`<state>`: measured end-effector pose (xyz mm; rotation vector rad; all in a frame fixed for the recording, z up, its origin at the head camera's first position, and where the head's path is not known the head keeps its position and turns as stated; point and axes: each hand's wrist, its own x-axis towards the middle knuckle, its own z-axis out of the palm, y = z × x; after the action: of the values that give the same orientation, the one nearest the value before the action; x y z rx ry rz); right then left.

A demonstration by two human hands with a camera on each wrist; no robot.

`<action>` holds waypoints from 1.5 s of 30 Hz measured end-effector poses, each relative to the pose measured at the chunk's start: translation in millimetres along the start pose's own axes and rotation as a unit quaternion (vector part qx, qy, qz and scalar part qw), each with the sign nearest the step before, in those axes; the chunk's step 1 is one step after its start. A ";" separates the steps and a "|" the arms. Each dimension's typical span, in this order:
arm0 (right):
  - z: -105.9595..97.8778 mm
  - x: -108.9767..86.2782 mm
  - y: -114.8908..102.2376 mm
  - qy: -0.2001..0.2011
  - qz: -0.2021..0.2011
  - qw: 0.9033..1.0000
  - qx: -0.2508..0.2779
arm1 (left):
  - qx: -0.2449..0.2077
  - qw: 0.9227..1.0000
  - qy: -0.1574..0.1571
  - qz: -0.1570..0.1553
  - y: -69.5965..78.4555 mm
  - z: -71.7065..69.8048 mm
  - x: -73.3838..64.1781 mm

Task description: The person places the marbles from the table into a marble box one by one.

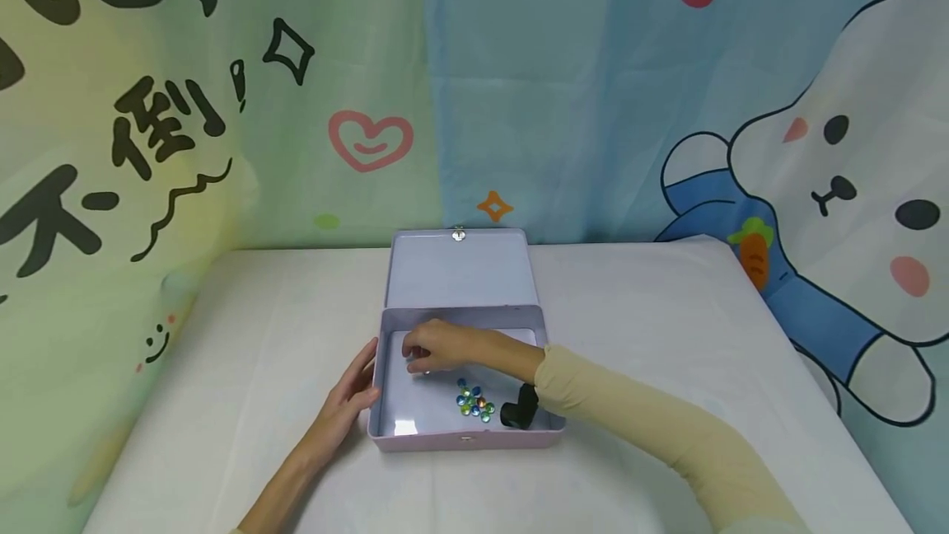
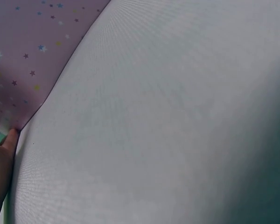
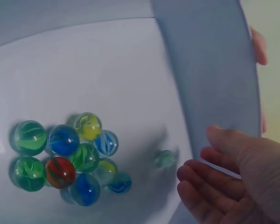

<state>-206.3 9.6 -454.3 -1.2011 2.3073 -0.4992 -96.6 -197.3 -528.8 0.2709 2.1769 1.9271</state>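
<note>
A shallow metal box (image 1: pixel 467 441) stands with its lid raised at the back; its outer side, pink with small stars, shows in the left wrist view. Inside, several glass marbles (image 1: pixel 474 402) lie in a cluster, among them green, blue, yellow and one red marble (image 3: pixel 60 172). Apart from them, a pale green marble (image 3: pixel 166 159) lies near the side wall. My right hand (image 1: pixel 441 346) reaches into the box beside that marble, fingers loosely bent, with nothing seen between them. My left hand (image 1: pixel 348 404) rests against the box's left side from outside.
The raised lid (image 1: pixel 461 270) has a small metal clasp (image 1: pixel 459 234) at its top edge. A black device (image 1: pixel 521 408) hangs at the right wrist, over the box's front right corner. White cloth (image 1: pixel 667 336) covers the table, and a printed curtain (image 1: pixel 519 105) hangs behind it.
</note>
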 end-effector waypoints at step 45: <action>-11.2 -180.6 37.0 0.281 0.161 0.941 -0.097 | 0.361 0.925 0.069 0.095 32.2 -28.6 -9.3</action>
<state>-147.6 181.1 -419.1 -0.7971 3.0306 -0.5560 -96.1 -223.2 -493.1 0.4859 2.9784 1.1521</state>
